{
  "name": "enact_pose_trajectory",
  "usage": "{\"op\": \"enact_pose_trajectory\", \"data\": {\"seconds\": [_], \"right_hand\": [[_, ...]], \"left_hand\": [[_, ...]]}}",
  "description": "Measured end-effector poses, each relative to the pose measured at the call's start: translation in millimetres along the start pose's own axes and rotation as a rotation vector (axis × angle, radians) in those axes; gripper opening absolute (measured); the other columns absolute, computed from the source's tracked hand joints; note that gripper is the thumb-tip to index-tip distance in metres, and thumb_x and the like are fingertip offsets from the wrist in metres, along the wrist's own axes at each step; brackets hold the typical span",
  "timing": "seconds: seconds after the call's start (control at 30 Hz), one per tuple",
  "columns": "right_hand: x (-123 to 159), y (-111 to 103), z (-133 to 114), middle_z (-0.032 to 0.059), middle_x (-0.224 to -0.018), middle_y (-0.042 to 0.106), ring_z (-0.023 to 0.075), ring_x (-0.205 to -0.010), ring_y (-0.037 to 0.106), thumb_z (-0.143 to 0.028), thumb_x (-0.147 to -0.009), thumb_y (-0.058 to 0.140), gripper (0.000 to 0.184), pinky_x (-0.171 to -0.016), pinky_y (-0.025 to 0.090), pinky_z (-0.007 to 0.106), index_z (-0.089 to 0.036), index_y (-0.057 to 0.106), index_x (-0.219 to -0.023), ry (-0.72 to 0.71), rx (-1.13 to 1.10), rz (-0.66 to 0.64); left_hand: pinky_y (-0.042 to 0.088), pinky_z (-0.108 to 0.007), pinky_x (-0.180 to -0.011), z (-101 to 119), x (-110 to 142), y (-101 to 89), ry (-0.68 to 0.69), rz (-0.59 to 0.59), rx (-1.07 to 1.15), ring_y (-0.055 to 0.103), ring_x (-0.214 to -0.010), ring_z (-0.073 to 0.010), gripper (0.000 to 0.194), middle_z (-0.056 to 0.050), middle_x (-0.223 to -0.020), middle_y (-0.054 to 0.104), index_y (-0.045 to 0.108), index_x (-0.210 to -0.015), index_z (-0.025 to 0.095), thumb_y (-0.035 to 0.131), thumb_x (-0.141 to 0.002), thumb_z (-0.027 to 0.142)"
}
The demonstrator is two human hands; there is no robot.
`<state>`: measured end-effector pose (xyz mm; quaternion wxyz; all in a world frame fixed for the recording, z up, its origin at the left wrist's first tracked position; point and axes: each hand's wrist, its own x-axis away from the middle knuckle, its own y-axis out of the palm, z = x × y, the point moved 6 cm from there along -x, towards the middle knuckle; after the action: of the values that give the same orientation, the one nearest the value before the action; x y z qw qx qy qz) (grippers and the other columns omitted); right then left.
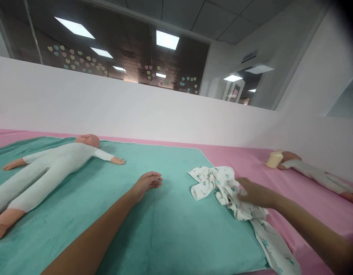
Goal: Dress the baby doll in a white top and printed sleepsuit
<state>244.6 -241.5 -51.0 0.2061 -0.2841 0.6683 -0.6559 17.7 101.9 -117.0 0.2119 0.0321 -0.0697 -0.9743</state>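
Note:
My left hand (147, 185) hovers over the teal blanket (170, 229) with its fingers loosely bent and apart, holding nothing. A crumpled white baby garment (225, 179) with small green prints lies across the blanket's right part, and a tail of it trails toward the lower right. Over its right side is my right hand (255, 194), slightly blurred. Its fingers look spread against the cloth, not closed on it. To the left, a baby doll (60, 156) in a white bodysuit lies on its back, arms outstretched, clear of both hands.
Pink cloth (302, 194) covers the surface around the blanket. At the right, a second doll (316, 173) in white lies beside a pale yellow bottle (274, 159). A low white wall (136, 110) with glass above it borders the far side.

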Motion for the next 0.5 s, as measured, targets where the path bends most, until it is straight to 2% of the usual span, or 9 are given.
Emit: {"op": "enact_pose_trajectory", "data": {"seconds": [0.07, 0.13, 0.2, 0.23, 0.3, 0.37, 0.43, 0.5], "right_hand": [[-16.7, -16.7, -25.4, 0.0066, -0.139, 0.037, 0.0266, -0.111, 0.05, -0.05, -0.079, 0.042, 0.062, -0.084, 0.042, 0.036, -0.026, 0.029, -0.135, -0.081, -0.056, 0.069], [-37.6, -18.7, -48.1, 0.0076, -0.139, 0.036, 0.0268, -0.116, 0.046, -0.05, -0.08, 0.041, 0.061, -0.087, 0.04, 0.036, -0.025, 0.03, -0.135, -0.108, -0.047, 0.103], [-60.1, -11.0, -61.0, 0.0124, -0.139, 0.033, 0.028, -0.116, 0.045, -0.046, -0.076, 0.05, 0.067, -0.085, 0.04, 0.036, -0.022, 0.028, -0.135, -0.045, 0.033, 0.115], [-70.6, -5.6, -62.5, 0.0144, -0.135, 0.038, 0.0295, -0.115, 0.046, -0.043, -0.072, 0.055, 0.068, -0.083, 0.041, 0.038, -0.021, 0.032, -0.132, 0.028, 0.081, 0.106], [-88.4, 2.3, -65.9, 0.0165, -0.118, 0.052, 0.0325, -0.105, 0.052, -0.033, -0.067, 0.062, 0.055, -0.077, 0.042, 0.041, -0.017, 0.048, -0.118, 0.11, 0.118, 0.088], [-102.4, 2.8, -73.3, 0.0149, -0.098, 0.061, 0.0328, -0.094, 0.057, -0.024, -0.065, 0.062, 0.033, -0.073, 0.041, 0.042, -0.014, 0.058, -0.097, 0.12, 0.111, 0.087], [-112.9, -6.8, -89.5, 0.0124, -0.09, 0.062, 0.03, -0.089, 0.058, -0.019, -0.067, 0.059, 0.017, -0.071, 0.041, 0.04, -0.015, 0.058, -0.084, 0.072, 0.08, 0.125], [-118.6, -25.5, -116.7, 0.0095, -0.09, 0.061, 0.0251, -0.088, 0.057, -0.022, -0.073, 0.053, 0.011, -0.072, 0.04, 0.035, -0.017, 0.055, -0.082, -0.013, 0.021, 0.196]], "left_hand": [[0.047, -0.032, -0.081, -1.9, -1.6, 0.7, -0.016, 0.006, -0.04, 0.061, -0.081, -0.0162, 0.026, -0.008, -0.096, 0.064, 0.057, -0.092, 0.016, 0.058, -0.074, 0.035], [0.048, -0.031, -0.078, -5.4, -4.2, 1.7, -0.021, 0.022, -0.101, 0.061, -0.077, -0.0153, 0.022, -0.007, -0.09, 0.064, 0.057, -0.089, 0.016, 0.055, -0.073, 0.032], [0.048, -0.03, -0.073, -8.8, -6.6, 3.7, 0.007, 0.032, -0.196, 0.061, -0.072, -0.0148, 0.017, -0.005, -0.083, 0.064, 0.057, -0.084, 0.016, 0.052, -0.072, 0.027], [0.048, -0.029, -0.072, -10.3, -7.3, 5.2, 0.028, 0.03, -0.248, 0.06, -0.071, -0.0145, 0.015, -0.004, -0.079, 0.064, 0.057, -0.081, 0.016, 0.051, -0.07, 0.024], [0.047, -0.028, -0.07, -12.8, -8.2, 7.9, 0.063, 0.018, -0.323, 0.06, -0.069, -0.014, 0.014, -0.003, -0.077, 0.063, 0.057, -0.078, 0.016, 0.048, -0.068, 0.021], [0.047, -0.027, -0.068, -14.7, -8.8, 8.3, 0.077, 0.016, -0.327, 0.06, -0.068, -0.0135, 0.015, -0.003, -0.077, 0.063, 0.056, -0.079, 0.016, 0.046, -0.068, 0.02], [0.047, -0.027, -0.065, -15.8, -10.0, 6.1, 0.074, 0.026, -0.287, 0.059, -0.066, -0.013, 0.017, -0.003, -0.076, 0.062, 0.056, -0.08, 0.016, 0.046, -0.068, 0.02], [0.046, -0.027, -0.064, -15.7, -11.2, 4.0, 0.074, 0.023, -0.238, 0.059, -0.065, -0.0125, 0.017, -0.003, -0.077, 0.062, 0.056, -0.082, 0.015, 0.047, -0.069, 0.021]]}}
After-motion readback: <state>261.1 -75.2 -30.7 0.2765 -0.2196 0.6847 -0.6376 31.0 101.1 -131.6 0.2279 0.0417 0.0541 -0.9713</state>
